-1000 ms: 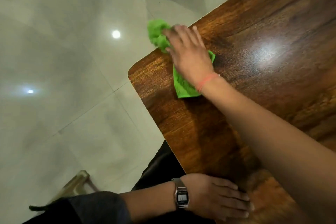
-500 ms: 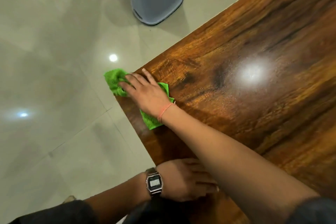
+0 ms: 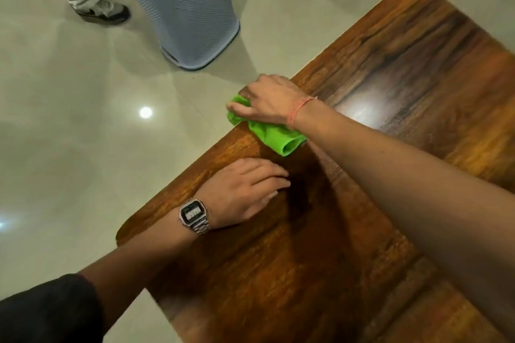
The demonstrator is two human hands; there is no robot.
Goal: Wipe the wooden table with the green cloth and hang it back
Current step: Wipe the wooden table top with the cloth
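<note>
Now right hand (image 3: 269,101) curled over green cloth (image 3: 274,136), pressing it at wooden table (image 3: 362,203) left edge; left hand (image 3: 245,192) flat, fingers straight, holding nothing, near same edge.

The green cloth (image 3: 274,138) is pressed down at the far left edge of the worktop (image 3: 320,245) by the right hand (image 3: 269,101). The left hand (image 3: 245,193) is laid flat nearby.

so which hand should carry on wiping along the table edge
Right. The right hand already presses the crumpled green cloth at the brown wooden table edge; the left hand rests flat, bracing.
</note>
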